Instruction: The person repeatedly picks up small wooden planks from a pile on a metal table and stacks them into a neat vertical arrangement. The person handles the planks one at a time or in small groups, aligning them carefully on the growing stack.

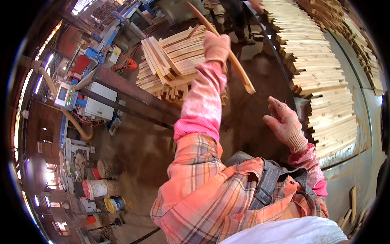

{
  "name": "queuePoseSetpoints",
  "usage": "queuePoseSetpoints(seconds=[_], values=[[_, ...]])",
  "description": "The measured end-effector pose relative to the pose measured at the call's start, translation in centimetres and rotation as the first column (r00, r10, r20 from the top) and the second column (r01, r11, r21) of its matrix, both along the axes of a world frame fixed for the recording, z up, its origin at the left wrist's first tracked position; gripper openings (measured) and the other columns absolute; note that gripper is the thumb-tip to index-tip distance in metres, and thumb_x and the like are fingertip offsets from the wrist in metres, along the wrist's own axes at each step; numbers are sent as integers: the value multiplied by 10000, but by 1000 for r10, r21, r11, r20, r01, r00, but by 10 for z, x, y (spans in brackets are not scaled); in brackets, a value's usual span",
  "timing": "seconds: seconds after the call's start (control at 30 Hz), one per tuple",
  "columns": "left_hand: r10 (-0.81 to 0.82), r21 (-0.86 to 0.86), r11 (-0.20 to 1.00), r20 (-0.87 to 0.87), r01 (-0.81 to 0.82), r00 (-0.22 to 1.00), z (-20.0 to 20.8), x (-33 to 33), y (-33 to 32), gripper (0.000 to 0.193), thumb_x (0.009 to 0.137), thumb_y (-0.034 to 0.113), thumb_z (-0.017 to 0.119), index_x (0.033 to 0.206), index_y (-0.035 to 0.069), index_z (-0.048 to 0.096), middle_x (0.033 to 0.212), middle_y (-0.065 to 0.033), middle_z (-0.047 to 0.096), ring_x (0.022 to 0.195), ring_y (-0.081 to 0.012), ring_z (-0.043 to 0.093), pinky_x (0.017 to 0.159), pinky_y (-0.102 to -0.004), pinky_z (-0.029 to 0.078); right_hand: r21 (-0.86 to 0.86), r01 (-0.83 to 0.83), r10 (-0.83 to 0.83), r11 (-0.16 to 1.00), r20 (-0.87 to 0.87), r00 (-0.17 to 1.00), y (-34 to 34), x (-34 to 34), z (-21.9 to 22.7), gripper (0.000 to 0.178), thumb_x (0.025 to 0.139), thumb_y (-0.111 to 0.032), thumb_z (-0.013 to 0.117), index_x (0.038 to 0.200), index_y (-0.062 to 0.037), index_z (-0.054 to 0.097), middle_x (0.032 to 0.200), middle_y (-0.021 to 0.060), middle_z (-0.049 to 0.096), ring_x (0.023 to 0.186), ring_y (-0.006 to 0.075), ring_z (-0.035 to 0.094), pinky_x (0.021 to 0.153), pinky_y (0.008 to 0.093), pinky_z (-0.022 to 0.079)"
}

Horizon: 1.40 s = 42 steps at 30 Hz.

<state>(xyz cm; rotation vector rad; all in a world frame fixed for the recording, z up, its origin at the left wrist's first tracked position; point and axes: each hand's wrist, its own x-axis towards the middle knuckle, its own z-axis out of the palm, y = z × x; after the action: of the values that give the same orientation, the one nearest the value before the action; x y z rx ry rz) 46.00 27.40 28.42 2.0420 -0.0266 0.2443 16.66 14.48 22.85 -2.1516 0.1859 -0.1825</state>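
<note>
My left hand (217, 48), in a pinkish work glove, reaches far forward with its fingers wrapped around a long, slightly curved wooden strip (241, 74). The strip slants from the upper left down to the right, above the floor. Just beyond and to the left of that hand is a stack of cut wooden strips (185, 55), with several pieces lying crosswise on top. My right hand (285, 125), gloved likewise, is held open with nothing in it. It is nearest to a long row of wooden strips (325, 87) laid side by side on a metal table (361, 162).
A rusty metal beam (122, 87) runs between me and the stack. Machines stand at left, with a control box (65, 96) and a white cabinet (99, 101). Buckets (91, 189) sit at lower left. Another person's legs (235, 18) show beyond the stack.
</note>
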Motion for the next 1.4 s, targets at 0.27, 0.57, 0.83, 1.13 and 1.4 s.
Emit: queuePoseSetpoints(seconds=[0.27, 0.57, 0.83, 1.13, 1.4], values=[[362, 567, 782, -76, -258, 929, -36, 222, 165, 465, 834, 256, 698, 1162, -73, 722, 1210, -303, 700, 1177, -366, 689, 1017, -418, 539, 22, 220, -209, 975, -237, 949, 4, 29, -75, 556, 871, -147, 752, 1397, -26, 616, 1026, 67, 702, 930, 144, 659, 848, 307, 541], [-144, 948, 42, -308, 317, 940, -111, 342, 194, 534, 947, 387, 572, 1376, 69, 553, 1403, -236, 567, 1277, -353, 608, 1072, -503, 492, -62, 45, -74, 997, -618, 782, -20, 111, -72, 446, 897, -325, 644, 1268, -78, 660, 1196, 197, 714, 1164, 395, 670, 956, 512, 551], [-206, 925, -338, -254, 175, 945, -91, 394, 74, 606, 1047, 503, 459, 1565, 196, 403, 1575, -177, 449, 1366, -341, 535, 1121, -578, 451, -167, 420, -432, 892, -585, 686, -28, 2, -129, 426, 882, -347, 661, 1180, -43, 678, 1065, 206, 735, 1043, 416, 706, 890, 524, 571], [-960, 745, 280, 207, 606, 189, 5, 57, -218, 547, 936, 100, 620, 1464, -21, 539, 1388, -217, 630, 1318, -323, 562, 1109, -372, 428, -254, 710, -687, 657, -591, 423, -56, -199, -129, 445, 918, -333, 656, 1244, -31, 635, 1138, 226, 710, 1104, 428, 677, 932, 517, 548], [-937, 645, -174, 124, 744, -327, -1, -324, -378, 505, 941, 25, 671, 1430, -44, 566, 1395, -188, 599, 1283, -292, 585, 1089, -359, 457, -297, 899, -761, 321, -646, 58, -128, -483, -117, 451, 942, -312, 625, 1260, 7, 647, 1269, 220, 679, 1194, 397, 657, 980, 514, 540]])
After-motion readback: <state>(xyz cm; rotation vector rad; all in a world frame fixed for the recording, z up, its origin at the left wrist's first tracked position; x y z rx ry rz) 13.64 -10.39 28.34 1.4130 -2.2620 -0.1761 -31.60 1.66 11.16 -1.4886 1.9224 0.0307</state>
